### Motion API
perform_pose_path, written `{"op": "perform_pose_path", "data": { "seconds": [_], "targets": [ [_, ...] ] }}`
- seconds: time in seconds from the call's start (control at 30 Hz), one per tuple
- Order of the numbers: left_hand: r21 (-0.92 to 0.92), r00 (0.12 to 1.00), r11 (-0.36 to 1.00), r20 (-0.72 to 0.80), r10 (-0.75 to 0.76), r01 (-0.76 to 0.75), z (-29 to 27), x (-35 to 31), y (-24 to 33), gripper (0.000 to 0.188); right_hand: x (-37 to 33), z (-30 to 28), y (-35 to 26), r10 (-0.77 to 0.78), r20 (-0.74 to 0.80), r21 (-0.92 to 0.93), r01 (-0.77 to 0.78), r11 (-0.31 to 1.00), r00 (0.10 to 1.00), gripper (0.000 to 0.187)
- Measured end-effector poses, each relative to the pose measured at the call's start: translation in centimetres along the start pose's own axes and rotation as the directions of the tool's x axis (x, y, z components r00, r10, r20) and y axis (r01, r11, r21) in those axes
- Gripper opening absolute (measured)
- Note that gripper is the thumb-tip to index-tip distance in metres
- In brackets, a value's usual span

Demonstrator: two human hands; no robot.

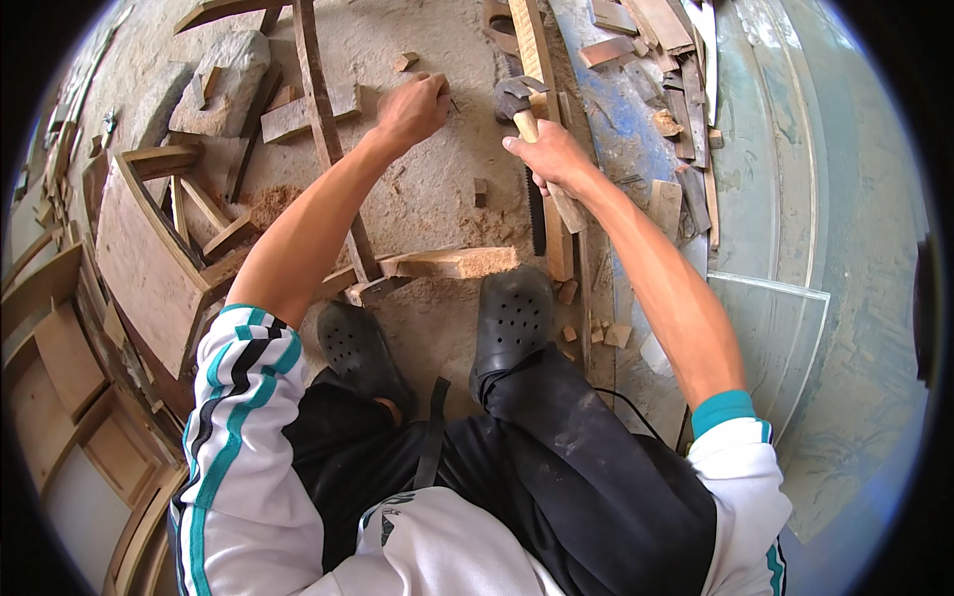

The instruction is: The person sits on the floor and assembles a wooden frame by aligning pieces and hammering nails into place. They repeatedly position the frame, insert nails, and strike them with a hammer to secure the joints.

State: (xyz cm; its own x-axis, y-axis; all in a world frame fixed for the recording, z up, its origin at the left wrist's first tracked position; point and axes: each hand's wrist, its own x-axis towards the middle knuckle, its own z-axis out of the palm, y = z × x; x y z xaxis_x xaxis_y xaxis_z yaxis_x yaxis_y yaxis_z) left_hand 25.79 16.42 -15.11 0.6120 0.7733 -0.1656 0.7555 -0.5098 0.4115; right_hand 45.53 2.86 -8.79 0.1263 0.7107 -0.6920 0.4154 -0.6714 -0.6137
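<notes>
Claw hammer [526,126], R hand [555,161] closed round upper handle [567,211], over L edge of wood strip [532,45] on floor [427,214]; prob. head-heavy, stiff, best gripped low; L hand [411,109] curled closed, contents unclear

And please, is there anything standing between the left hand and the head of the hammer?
Nothing large is visible: only floor shows between the left hand and the hammer head, whose handle the right hand grips. A thin dark piece shows beside the left fingers; whether they hold it is unclear.
</notes>
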Motion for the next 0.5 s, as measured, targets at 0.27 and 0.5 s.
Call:
{"op": "perform_pose_path", "data": {
  "seconds": [0.27, 0.5],
  "targets": [
    [0.084, 0.992, 0.991, 0.077, 0.096, -0.102, -1.1, 0.4, 0.4, 0.024, -0.1, 0.0, 0.0, 0.011, -0.006, -0.008, -0.011, 1.0, 1.0, 0.043],
    [0.088, 0.996, 0.993, 0.029, 0.082, -0.084, -0.1, 0.2, -0.1, 0.023, 0.0, 0.0, 0.0, -0.004, -0.006, 0.036, 0.004, 0.999, 1.0, 0.04]
  ]
}}
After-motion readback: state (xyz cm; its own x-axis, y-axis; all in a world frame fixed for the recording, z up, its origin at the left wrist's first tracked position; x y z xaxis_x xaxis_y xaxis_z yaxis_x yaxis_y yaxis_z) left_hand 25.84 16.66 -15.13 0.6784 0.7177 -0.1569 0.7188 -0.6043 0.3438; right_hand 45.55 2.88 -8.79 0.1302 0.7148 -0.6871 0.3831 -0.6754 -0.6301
